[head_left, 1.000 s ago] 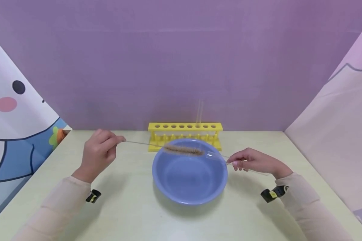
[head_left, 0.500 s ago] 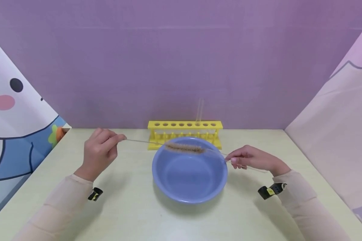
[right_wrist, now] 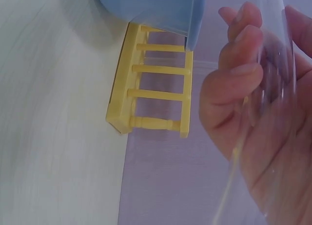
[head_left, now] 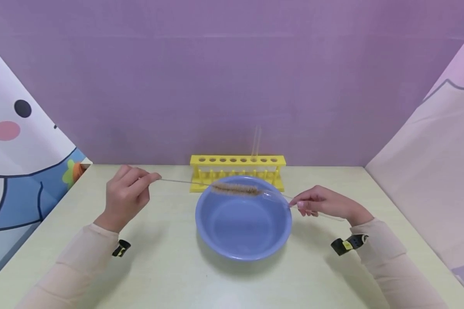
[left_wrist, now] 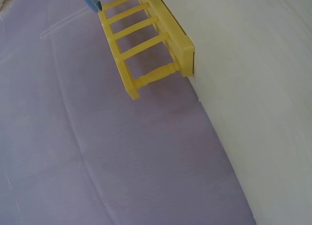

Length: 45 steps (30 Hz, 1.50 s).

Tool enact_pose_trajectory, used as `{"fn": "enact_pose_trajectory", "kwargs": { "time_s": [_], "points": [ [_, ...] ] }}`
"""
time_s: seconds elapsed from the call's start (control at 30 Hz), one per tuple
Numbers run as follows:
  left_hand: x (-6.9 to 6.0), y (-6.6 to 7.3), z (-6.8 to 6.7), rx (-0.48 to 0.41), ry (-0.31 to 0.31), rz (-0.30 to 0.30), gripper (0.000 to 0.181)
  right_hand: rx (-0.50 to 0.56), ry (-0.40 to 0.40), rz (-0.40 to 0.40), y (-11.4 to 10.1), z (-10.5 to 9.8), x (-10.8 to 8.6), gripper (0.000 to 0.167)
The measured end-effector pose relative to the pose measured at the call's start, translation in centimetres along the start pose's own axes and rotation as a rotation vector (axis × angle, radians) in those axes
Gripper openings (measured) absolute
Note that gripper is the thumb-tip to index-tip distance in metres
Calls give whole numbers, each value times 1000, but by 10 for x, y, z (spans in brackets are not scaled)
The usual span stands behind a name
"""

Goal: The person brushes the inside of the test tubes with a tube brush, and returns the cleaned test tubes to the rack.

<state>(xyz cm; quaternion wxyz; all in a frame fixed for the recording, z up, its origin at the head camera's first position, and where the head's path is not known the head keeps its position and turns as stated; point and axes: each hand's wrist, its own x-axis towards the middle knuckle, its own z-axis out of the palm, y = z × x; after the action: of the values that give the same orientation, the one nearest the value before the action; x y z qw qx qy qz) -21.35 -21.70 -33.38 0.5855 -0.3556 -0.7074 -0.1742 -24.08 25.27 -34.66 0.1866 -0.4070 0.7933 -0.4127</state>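
1. The left hand [head_left: 126, 193], above the left part of the tabletop [head_left: 162, 274], pinched the end of a brush's thin wire handle [head_left: 179, 182] between thumb and forefinger; its own wrist view did not show the grip.
2. The brush [head_left: 236, 189] lay nearly level in the air, its brown bristles over the far side of the blue basin [head_left: 243, 253].
3. The right hand [head_left: 326, 205], above the right part of the tabletop, held a clear glass tube [right_wrist: 285, 64] between thumb and curled fingers. The tube's near-left end reached over the basin's right rim, close to the bristle tip; whether the tip had entered it could not be told.
4. The yellow rack [head_left: 237, 160] stood along the tabletop's far edge, behind the basin, with a second tube [head_left: 256, 143] upright in its third hole from the right.
5. The tube looked light, stiff and fragile, probably slippery if wet; a gentle hold around the middle of its wall seemed best, fingers clear of the mouth.
6. The brush looked light too, soft in the bristles, its slim wire likely springy. The bare end suited a pinch, though a hold nearer the bristles would probably have bent it less.
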Motion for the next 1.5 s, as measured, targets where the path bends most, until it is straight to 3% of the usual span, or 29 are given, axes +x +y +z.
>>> {"fn": "enact_pose_trajectory", "kwargs": {
  "time_s": [0.67,0.93,1.23,1.5],
  "points": [
    [-2,-2,0,2,40,25,33,4,-8,-26,-1,2,0,24],
    [-2,1,0,-3,27,31,34,8,-21,-44,-2,4,3,24],
    [0,4,4,-44,48,-16,34,-6,-34,-46,-7,0,6,24],
    [1,1,2,-26,43,9,33,21,-41,-29,-9,-1,4,24]
  ]
}}
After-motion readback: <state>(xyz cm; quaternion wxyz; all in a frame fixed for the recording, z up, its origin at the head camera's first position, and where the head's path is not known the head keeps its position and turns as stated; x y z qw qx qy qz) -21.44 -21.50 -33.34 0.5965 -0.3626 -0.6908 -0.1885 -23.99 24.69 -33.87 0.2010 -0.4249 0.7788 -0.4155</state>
